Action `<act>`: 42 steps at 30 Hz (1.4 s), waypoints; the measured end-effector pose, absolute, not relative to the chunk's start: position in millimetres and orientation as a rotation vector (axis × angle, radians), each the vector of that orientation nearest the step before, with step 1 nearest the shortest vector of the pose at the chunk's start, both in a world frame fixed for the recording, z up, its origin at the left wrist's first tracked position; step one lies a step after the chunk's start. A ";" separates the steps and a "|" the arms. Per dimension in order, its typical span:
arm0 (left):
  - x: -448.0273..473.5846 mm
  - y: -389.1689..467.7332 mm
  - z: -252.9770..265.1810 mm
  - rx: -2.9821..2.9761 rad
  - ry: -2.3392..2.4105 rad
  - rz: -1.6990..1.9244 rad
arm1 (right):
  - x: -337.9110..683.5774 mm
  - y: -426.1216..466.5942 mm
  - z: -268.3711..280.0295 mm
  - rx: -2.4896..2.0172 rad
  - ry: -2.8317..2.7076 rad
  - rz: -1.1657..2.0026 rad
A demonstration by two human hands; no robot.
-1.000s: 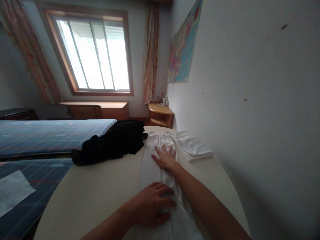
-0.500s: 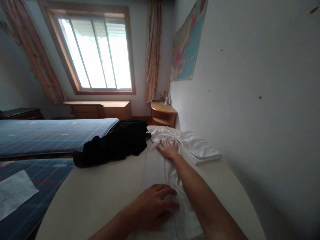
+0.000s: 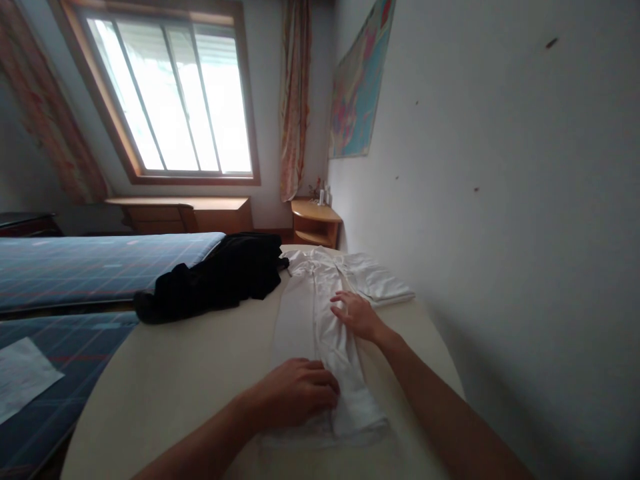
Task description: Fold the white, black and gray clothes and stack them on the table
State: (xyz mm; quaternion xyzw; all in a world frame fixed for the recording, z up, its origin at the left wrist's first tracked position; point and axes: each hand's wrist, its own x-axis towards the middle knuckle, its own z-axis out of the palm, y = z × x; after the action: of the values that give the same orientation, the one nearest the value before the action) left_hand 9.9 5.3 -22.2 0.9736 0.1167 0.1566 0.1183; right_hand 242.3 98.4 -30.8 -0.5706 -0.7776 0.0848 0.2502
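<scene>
A thin white garment (image 3: pixel 295 320) lies lengthwise on the round cream table (image 3: pixel 200 380), wrinkled along its right half. My left hand (image 3: pixel 300 393) is on its lower part, with the fingers curled down together into the cloth; the fingertips are partly hidden. Farther up, my right hand (image 3: pixel 357 315) rests at the garment's right edge, fingers apart and slightly bent. Beyond it, a folded white cloth (image 3: pixel 377 277) lies at the far right; whether it belongs to the same garment I cannot tell. The hem near me looks blurred.
A black garment (image 3: pixel 220 277) is heaped at the table's far left edge. Blue plaid mattresses (image 3: pixel 100 267) stand to the left, with a sheet of paper (image 3: pixel 25 377) on the nearer one. The white wall (image 3: pixel 500 267) runs along the right.
My right hand has drawn back from the garment's far middle to its right edge. My left hand's fingers, spread before, are now curled together. The view has shifted slightly right.
</scene>
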 end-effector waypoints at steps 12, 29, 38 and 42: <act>7.4 -6.3 -12.5 2.699 0.357 0.379 | 267.0 68.3 -34.4 -1.464 -2.129 0.338; 68.5 -51.9 -18.5 2.944 0.768 0.321 | 265.8 71.6 -37.6 -1.390 -2.115 0.415; 91.8 -54.0 -31.3 3.021 0.819 0.329 | 265.5 70.8 -39.2 -1.368 -2.106 0.401; 95.3 -53.7 -39.6 3.069 0.830 0.379 | 265.9 70.8 -39.2 -1.370 -2.111 0.400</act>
State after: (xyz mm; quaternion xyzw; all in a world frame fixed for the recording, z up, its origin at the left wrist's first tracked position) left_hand 95.3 -53.7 -39.6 0.9581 0.2592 0.1182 -0.0302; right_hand 265.9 70.8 -39.2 -0.5141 -0.7923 0.1501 0.2922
